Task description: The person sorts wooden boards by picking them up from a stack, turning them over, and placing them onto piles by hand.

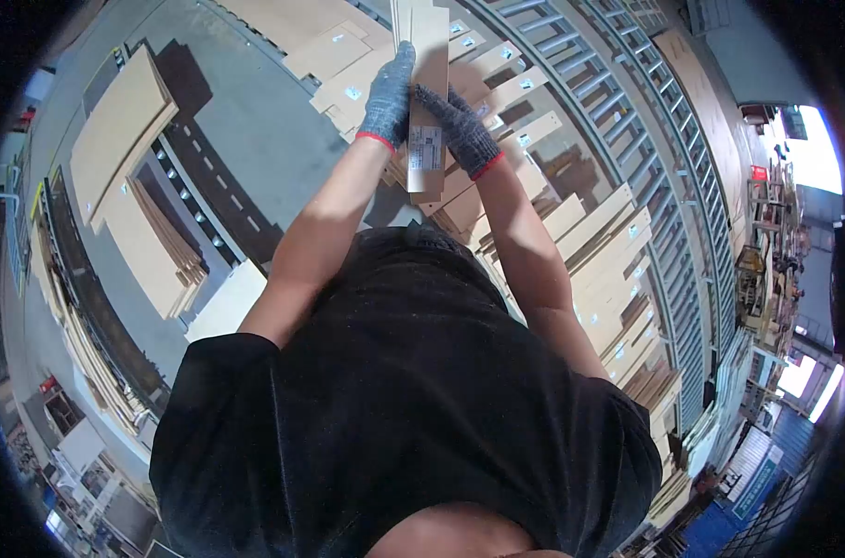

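My left hand point(388, 100), in a grey knit glove with a red cuff, grips the left side of a bundle of long narrow wooden boards point(432, 65). The boards point away from me, and a printed white label point(425, 149) shows on the near end of the top one. On the right side of the same boards lies my right hand point(458, 128), gloved alike, its fingers bent against their edge. The undersides of the boards and some fingertips are hidden.
Stacks of labelled flat panels point(590, 270) lie below and right of the boards. Beyond them runs a roller conveyor point(580, 74). More curved panels point(125, 130) rest on a conveyor at the left. Grey floor point(264, 112) shows between.
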`<state>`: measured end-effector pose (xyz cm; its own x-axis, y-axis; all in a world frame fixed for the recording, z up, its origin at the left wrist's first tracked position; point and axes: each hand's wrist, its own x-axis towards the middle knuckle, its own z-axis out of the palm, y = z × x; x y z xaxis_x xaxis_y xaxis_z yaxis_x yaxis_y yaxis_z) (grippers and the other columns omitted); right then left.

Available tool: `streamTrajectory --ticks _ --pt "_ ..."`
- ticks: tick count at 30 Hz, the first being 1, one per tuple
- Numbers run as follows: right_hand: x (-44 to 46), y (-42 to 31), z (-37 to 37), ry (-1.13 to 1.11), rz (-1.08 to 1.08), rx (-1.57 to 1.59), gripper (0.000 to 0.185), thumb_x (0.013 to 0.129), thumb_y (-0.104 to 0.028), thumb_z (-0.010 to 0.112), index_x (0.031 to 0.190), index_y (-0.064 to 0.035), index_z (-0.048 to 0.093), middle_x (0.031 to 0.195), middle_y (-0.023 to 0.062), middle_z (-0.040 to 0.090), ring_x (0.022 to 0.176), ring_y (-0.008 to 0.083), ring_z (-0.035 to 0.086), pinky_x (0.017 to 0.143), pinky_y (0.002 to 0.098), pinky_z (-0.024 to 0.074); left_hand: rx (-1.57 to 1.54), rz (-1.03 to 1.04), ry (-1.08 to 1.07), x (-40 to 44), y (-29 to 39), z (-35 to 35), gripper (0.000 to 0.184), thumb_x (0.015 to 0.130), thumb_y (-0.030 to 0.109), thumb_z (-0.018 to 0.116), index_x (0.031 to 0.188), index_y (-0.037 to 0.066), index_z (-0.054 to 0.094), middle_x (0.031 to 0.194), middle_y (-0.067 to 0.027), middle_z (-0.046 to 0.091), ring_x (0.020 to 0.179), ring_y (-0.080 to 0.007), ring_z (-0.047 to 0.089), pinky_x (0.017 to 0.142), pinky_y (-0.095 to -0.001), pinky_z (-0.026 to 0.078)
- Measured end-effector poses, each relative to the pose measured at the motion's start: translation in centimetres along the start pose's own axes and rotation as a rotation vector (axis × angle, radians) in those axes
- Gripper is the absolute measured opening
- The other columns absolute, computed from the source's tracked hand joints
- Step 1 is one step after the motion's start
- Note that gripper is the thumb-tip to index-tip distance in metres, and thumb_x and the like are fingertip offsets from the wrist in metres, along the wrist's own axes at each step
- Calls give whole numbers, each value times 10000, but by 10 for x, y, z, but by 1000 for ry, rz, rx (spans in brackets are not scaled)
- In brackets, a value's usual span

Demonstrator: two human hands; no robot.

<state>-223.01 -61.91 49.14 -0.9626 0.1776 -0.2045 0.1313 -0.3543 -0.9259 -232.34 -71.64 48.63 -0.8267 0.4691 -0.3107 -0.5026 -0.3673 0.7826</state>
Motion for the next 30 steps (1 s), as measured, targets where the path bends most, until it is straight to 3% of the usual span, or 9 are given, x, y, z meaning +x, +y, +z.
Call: streamTrajectory --ticks 6,9,20,23,27,29,30 --pt "12 -7 21 5 -85 -73 482 965 -292 707 1365 -57 576 1247 62 656 1141 153 600 990 314 479 127 88 21 7 22 -17 631 958 531 599 1274 -13 633 1074 -136 682 952 -219 639 823 -353 528" --pt "15 -13 30 -4 -70 -87 548 951 -342 712 1361 -6 570 1240 81 653 1134 169 608 995 317 476 197 89 88 -12 41 -15 656 915 542 652 1276 -6 639 1085 -141 690 975 -225 644 841 -346 523" --pt "31 -8 51 0 -39 -70 433 951 -302 712 1280 -39 611 1139 56 671 1053 153 620 931 324 492 353 201 168 6 50 -43 787 864 589 691 1349 -24 596 1209 -171 680 1077 -250 646 942 -363 500" --pt "35 -5 53 14 -25 -60 406 957 -299 706 1271 -60 608 1118 48 673 1036 150 626 917 334 504 284 114 204 16 44 -52 768 867 566 707 1347 -23 597 1217 -174 677 1094 -243 638 961 -363 490" --pt "36 1 62 40 20 149 513 970 -385 685 1330 -34 584 1178 72 664 1042 175 629 932 347 509 163 136 151 3 53 -49 676 872 516 731 1261 -27 632 1099 -157 699 955 -223 671 833 -357 534" --pt "58 25 41 10 10 292 446 985 -368 657 1297 -58 584 1179 88 673 1078 215 643 957 384 517 49 112 95 18 45 -64 623 874 492 741 1208 -25 649 1019 -137 706 855 -208 679 744 -351 549" --pt "63 37 34 -1 4 367 413 993 -360 643 1280 -70 584 1180 96 678 1095 234 651 969 403 521 112 107 139 11 53 -67 594 872 480 750 1164 -28 655 924 -105 693 729 -190 652 649 -345 540"
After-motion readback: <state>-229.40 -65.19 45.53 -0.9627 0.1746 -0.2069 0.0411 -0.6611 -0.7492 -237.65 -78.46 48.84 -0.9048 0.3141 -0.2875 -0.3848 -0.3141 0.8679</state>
